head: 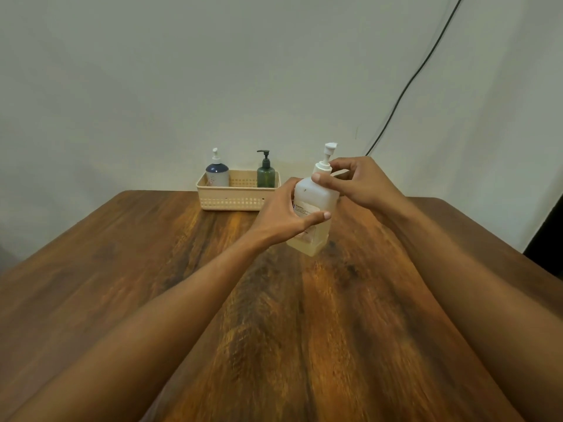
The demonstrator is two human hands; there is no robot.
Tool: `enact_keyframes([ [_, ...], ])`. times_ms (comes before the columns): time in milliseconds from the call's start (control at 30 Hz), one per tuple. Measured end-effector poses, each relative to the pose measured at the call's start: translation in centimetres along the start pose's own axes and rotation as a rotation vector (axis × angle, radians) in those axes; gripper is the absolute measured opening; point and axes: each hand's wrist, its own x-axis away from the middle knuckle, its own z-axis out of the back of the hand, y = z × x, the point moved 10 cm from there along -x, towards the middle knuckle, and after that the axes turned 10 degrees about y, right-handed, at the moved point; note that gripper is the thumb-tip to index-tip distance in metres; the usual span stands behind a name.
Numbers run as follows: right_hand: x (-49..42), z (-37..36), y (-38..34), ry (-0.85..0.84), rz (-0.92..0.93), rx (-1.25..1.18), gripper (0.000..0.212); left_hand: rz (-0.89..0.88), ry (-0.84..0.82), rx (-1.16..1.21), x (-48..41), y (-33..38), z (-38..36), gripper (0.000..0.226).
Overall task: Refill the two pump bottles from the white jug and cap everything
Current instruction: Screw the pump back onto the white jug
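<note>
A white translucent jug (316,196) with a pump top stands tilted on the wooden table (213,300), a pale liquid low inside it. My left hand (283,214) wraps its body from the left. My right hand (356,181) pinches the white pump collar (323,168) at the jug's neck. Two pump bottles stand in a beige basket (234,202) at the table's far edge: a blue-and-white bottle (217,173) at its left end and a dark green bottle (266,175) at its right end. Both have their pumps on.
A pale wall rises right behind the basket. A black cable (408,86) runs down the wall at the right. The table's right edge drops to a dark area (548,239).
</note>
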Motion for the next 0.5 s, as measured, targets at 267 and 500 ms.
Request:
enact_keyframes([
  [267,-6.3,2.0,5.9,0.116,-0.079,0.143,0.045,-0.011,-0.029,-0.095,-7.6,-3.4,-6.3,0.077],
  [500,-13.9,2.5,12.7,0.216,-0.128,0.255,0.049,0.019,-0.001,-0.209,-15.2,-7.2,-10.7,0.081],
])
